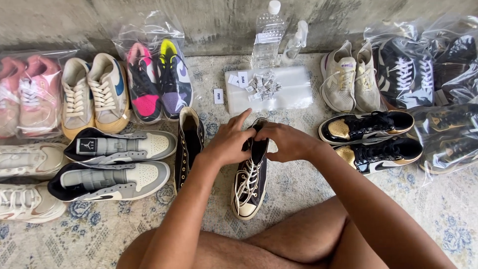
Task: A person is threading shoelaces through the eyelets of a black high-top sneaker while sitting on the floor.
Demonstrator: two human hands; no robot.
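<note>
Both hands meet at the ankle opening of a black canvas high-top sneaker (250, 179) that lies on the carpet with its cream rubber toe cap pointing toward the person's crossed legs. The left hand (230, 142) pinches the collar from its side, fingers closed on the cloth and the index finger raised. The right hand (288, 141) closes on the opposite edge of the same opening, fingertips tucked at the tongue. White laces run loose down the shoe below the grip.

Just left of the grip stands the matching black high-top (188, 144), with brass-coloured eyelets along its flank. Beyond the grip, toward the concrete wall, lies a flat stack of clear plastic bags (294, 89) with a heap of small white sachets (265, 84) on top. Behind it stand a ribbed clear plastic bottle (266, 37) and a slim spray bottle (297, 41).

Right of the grip sits a glossy black-and-gold patent pair (371, 139), uncovered. Farther right, crinkled transparent bags (438, 65) hold dark sneakers. Left of the grip lie two grey-and-cream leather high-tops (117, 164), and beyond them another clear bag holds a pink shoe and a purple-and-yellow one (157, 79). The carpet (298, 199) is flat-woven, pale, with faded blue flowers.
</note>
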